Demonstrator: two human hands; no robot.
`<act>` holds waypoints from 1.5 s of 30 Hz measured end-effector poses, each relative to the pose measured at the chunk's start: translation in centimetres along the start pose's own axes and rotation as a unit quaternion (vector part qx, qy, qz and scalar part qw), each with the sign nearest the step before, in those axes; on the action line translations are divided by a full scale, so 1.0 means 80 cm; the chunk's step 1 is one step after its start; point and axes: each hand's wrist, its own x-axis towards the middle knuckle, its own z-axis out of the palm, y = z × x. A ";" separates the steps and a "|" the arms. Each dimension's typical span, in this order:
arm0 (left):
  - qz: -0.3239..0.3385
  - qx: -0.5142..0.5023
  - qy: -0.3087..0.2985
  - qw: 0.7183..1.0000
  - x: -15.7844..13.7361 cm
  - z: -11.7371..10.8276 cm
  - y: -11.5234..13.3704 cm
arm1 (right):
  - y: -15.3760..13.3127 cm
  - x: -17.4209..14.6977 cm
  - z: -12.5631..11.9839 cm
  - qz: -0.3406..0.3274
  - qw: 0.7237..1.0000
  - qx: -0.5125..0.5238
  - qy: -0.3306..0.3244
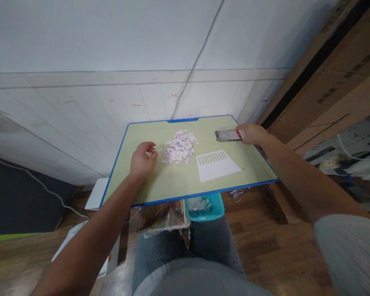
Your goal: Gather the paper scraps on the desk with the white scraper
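Note:
My right hand (253,134) grips the right end of a smartphone (230,135) with a lit screen, at the table's far right. Part of the screen is blurred out. On the left, my left hand (144,159) is curled, thumb and fingers close together, with a small pale scrap of paper (159,149) at their tips. Just right of those fingers is a loose heap of small white and pinkish paper pieces (181,147). A white sheet (217,168) with a row of slots along its far edge lies flat between the heap and my right forearm.
The pale yellow-green folding table (169,185) has a blue rim and stands by a white wall (111,107). Beneath its near edge, a turquoise basket (217,207) sits by my legs. Large cardboard boxes (320,86) rise on the right.

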 end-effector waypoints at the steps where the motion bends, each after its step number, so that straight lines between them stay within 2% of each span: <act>1: 0.001 0.003 0.000 1.000 0.005 0.004 0.000 | -0.009 -0.007 0.000 -0.003 1.000 -0.004 -0.011; 4: 0.006 0.017 0.001 1.000 0.013 0.012 -0.003 | -0.042 -0.050 0.008 -0.037 0.998 0.012 -0.044; 8: 0.007 0.024 0.019 1.000 0.009 0.015 -0.007 | -0.086 -0.151 0.034 -0.151 0.980 0.069 -0.110; 10: 0.014 0.019 0.029 0.999 0.006 0.015 -0.006 | -0.097 -0.204 0.049 -0.190 0.974 0.074 -0.103; 13: 0.019 0.010 0.033 0.999 0.005 0.014 -0.001 | -0.100 -0.265 0.062 -0.190 0.979 0.030 -0.072; 17: 0.029 -0.004 0.025 0.999 0.000 0.009 0.017 | -0.091 -0.303 0.063 -0.221 0.974 0.032 -0.043; 20: 0.081 -0.020 -0.027 0.996 -0.018 0.005 0.044 | -0.089 -0.311 0.057 -0.253 0.965 0.070 -0.015; 24: 0.132 -0.049 -0.147 0.979 -0.055 0.008 0.090 | -0.101 -0.308 0.046 -0.256 0.959 0.112 0.043; 26: 0.076 -0.087 -0.224 0.968 -0.070 0.013 0.111 | -0.114 -0.302 0.040 -0.246 0.957 0.133 0.077; 27: 0.035 -0.132 -0.243 0.960 -0.076 0.017 0.121 | -0.121 -0.298 0.038 -0.244 0.954 0.145 0.093; 29: -0.075 -0.274 -0.269 0.920 -0.082 0.021 0.136 | -0.138 -0.290 0.035 -0.249 0.947 0.161 0.123; 31: -0.145 -0.392 -0.268 0.868 -0.084 0.022 0.146 | -0.154 -0.282 0.035 -0.261 0.941 0.164 0.138; 33: -0.166 -0.456 -0.252 0.838 -0.082 0.017 0.151 | -0.166 -0.275 0.038 -0.276 0.935 0.170 0.145; 35: -0.166 -0.481 -0.220 0.832 -0.076 0.008 0.152 | -0.174 -0.267 0.042 -0.263 0.931 0.194 0.161; 36: -0.163 -0.488 -0.200 0.834 -0.071 0.002 0.151 | -0.176 -0.263 0.043 -0.233 0.931 0.220 0.174; 38: -0.144 -0.494 -0.152 0.844 -0.057 -0.009 0.148 | -0.179 -0.253 0.042 -0.133 0.920 0.320 0.183; 39: -0.128 -0.494 -0.132 0.850 -0.048 -0.014 0.148 | -0.181 -0.247 0.041 -0.079 0.902 0.394 0.158; 41: -0.091 -0.489 -0.111 0.860 -0.030 -0.020 0.149 | -0.190 -0.233 0.035 -0.003 0.838 0.544 0.036; 43: -0.054 -0.488 -0.116 0.864 -0.013 -0.019 0.153 | -0.206 -0.220 0.031 0.006 0.765 0.632 -0.121; 44: -0.038 -0.489 -0.126 0.863 -0.006 -0.015 0.156 | -0.217 -0.213 0.030 -0.004 0.750 0.643 -0.157; 45: -0.024 -0.489 -0.139 0.861 0.000 -0.011 0.159 | -0.228 -0.206 0.030 -0.003 0.745 0.649 -0.156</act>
